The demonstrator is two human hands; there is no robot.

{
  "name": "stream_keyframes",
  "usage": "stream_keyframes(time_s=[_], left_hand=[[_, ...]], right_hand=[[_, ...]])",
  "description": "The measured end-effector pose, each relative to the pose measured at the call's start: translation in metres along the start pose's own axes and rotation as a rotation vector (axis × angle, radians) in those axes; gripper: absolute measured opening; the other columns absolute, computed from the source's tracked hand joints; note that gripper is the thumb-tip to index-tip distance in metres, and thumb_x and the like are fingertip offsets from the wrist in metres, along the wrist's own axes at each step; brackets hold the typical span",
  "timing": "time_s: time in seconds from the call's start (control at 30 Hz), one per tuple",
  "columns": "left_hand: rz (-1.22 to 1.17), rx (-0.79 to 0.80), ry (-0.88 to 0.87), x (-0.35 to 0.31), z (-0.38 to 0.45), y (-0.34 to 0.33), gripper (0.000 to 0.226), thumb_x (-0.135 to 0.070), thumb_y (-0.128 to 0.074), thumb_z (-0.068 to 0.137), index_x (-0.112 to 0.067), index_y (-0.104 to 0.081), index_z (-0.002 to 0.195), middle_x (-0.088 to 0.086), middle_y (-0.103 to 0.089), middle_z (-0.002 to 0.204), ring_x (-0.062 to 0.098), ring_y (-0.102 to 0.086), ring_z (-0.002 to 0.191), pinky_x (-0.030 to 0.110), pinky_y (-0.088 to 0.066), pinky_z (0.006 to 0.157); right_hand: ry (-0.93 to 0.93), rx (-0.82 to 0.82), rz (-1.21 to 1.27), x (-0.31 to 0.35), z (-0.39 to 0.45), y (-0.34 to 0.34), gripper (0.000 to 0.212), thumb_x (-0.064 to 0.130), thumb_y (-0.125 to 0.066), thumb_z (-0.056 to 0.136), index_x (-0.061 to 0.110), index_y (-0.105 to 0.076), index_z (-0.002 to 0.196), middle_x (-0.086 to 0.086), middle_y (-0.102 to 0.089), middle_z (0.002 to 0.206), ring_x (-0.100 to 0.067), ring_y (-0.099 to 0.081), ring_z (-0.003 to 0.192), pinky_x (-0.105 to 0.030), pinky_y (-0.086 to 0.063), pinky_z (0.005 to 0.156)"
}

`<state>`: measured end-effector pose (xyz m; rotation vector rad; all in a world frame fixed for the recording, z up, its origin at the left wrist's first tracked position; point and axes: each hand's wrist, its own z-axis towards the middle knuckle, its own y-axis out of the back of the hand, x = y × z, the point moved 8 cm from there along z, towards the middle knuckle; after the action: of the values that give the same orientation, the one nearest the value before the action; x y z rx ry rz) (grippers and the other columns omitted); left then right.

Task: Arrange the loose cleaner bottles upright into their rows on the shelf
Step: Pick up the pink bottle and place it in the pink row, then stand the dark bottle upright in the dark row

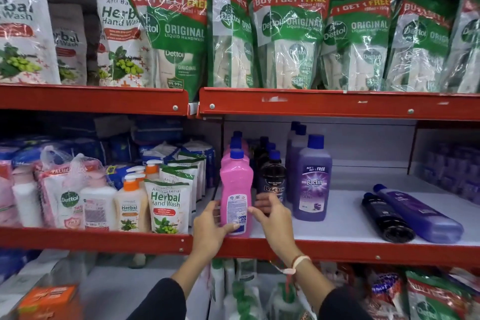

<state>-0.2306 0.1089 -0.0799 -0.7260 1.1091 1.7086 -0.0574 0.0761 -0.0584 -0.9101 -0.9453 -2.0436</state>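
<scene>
A pink cleaner bottle (236, 184) with a blue cap stands upright at the front of the pink row on the middle shelf (337, 251). My left hand (210, 228) grips its lower left side and my right hand (272, 218) touches its right side, fingers spread. Beside it stands a row of black bottles (272, 176), then a row of purple bottles (311, 176). Farther right, a black bottle (387, 218) and a purple bottle (418, 213) lie flat on the shelf, caps pointing back.
Herbal hand wash pouches (167, 205) and pump bottles (132, 202) crowd the shelf to the left. Green handwash refill packs (288, 34) fill the shelf above. White shelf surface (345, 218) shows between the purple row and the lying bottles. More packs sit below.
</scene>
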Motion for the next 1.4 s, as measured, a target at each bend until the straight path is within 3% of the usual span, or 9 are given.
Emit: stream_keyframes(time_s=[0.17,0.3,0.47,0.57,0.77,0.9,1.07,1.2,1.4], left_hand=[[-0.087,0.034,0.035,0.001,0.0,0.004,0.041,-0.042,-0.076,0.071,-0.018,-0.061,0.101,-0.006,-0.07,0.095,0.006,-0.066,0.082,0.014,-0.05,0.07],[-0.127,0.067,0.041,0.003,0.005,0.018,0.041,-0.053,-0.053,0.084,-0.016,-0.069,0.083,0.0,-0.074,0.086,0.016,-0.067,0.083,0.026,-0.052,0.073],[-0.194,0.133,0.081,0.007,0.013,0.011,0.051,-0.028,-0.076,0.076,-0.008,-0.055,0.117,0.004,-0.064,0.109,0.015,-0.061,0.096,0.015,-0.048,0.074],[-0.208,0.197,0.075,0.008,0.012,-0.002,0.077,-0.02,-0.081,0.071,-0.009,-0.04,0.135,0.009,-0.061,0.124,0.021,-0.061,0.109,0.037,-0.052,0.095],[-0.077,0.04,0.045,0.013,0.008,0.002,0.075,-0.024,-0.079,0.073,-0.013,-0.042,0.138,0.012,-0.066,0.122,0.024,-0.064,0.108,0.049,-0.053,0.095],[-0.02,-0.03,0.057,0.012,0.004,0.004,0.074,-0.029,-0.081,0.069,-0.008,-0.045,0.131,0.013,-0.068,0.118,0.024,-0.067,0.102,0.047,-0.057,0.088],[0.142,-0.223,-0.027,0.001,-0.006,0.012,0.086,-0.032,-0.082,0.067,-0.009,-0.033,0.133,0.014,-0.048,0.133,0.024,-0.048,0.122,0.039,-0.047,0.1],[0.153,-0.37,-0.395,-0.047,-0.023,0.006,0.048,-0.029,-0.072,0.08,-0.024,-0.037,0.113,0.0,-0.043,0.109,0.004,-0.041,0.095,0.006,-0.039,0.084],[-0.098,-0.029,-0.397,-0.102,-0.016,-0.106,0.015,-0.03,-0.057,0.091,-0.03,-0.045,0.101,-0.016,-0.057,0.08,0.0,-0.058,0.074,0.016,-0.046,0.067]], right_hand=[[0.032,0.199,0.012,-0.01,-0.016,-0.029,0.061,0.007,-0.068,0.081,0.016,-0.047,0.138,-0.002,-0.063,0.13,-0.009,-0.059,0.119,-0.024,-0.047,0.103],[-0.001,0.4,-0.116,-0.01,-0.01,-0.043,0.095,0.041,-0.082,0.065,0.033,-0.032,0.146,-0.001,-0.048,0.124,-0.013,-0.041,0.119,-0.026,-0.039,0.103],[-0.011,0.399,0.017,-0.009,-0.004,-0.053,0.07,0.036,-0.081,0.071,0.021,-0.05,0.131,0.004,-0.067,0.114,-0.011,-0.064,0.1,-0.01,-0.05,0.081],[-0.076,0.435,0.124,-0.013,-0.001,-0.056,0.06,0.016,-0.075,0.08,0.008,-0.039,0.128,-0.003,-0.066,0.116,-0.018,-0.066,0.108,-0.026,-0.056,0.09],[-0.016,0.381,-0.028,-0.013,0.003,-0.044,0.057,0.023,-0.069,0.086,0.012,-0.046,0.136,-0.009,-0.062,0.125,-0.018,-0.063,0.105,-0.009,-0.052,0.076],[-0.009,0.339,-0.004,-0.013,-0.001,-0.041,0.057,0.019,-0.068,0.087,0.012,-0.046,0.139,-0.013,-0.065,0.124,-0.025,-0.067,0.105,-0.037,-0.056,0.092],[-0.002,0.355,-0.024,-0.011,-0.005,-0.038,0.053,0.018,-0.065,0.089,0.016,-0.047,0.139,-0.008,-0.065,0.124,-0.013,-0.064,0.103,-0.02,-0.049,0.086],[0.007,0.256,-0.043,-0.017,-0.005,-0.007,0.034,0.012,-0.061,0.091,0.011,-0.061,0.125,-0.006,-0.072,0.114,-0.015,-0.067,0.104,-0.016,-0.047,0.088],[0.022,-0.065,-0.214,-0.046,0.018,0.116,0.019,0.015,-0.06,0.091,0.012,-0.073,0.105,-0.007,-0.077,0.098,-0.02,-0.071,0.091,-0.032,-0.053,0.083]])
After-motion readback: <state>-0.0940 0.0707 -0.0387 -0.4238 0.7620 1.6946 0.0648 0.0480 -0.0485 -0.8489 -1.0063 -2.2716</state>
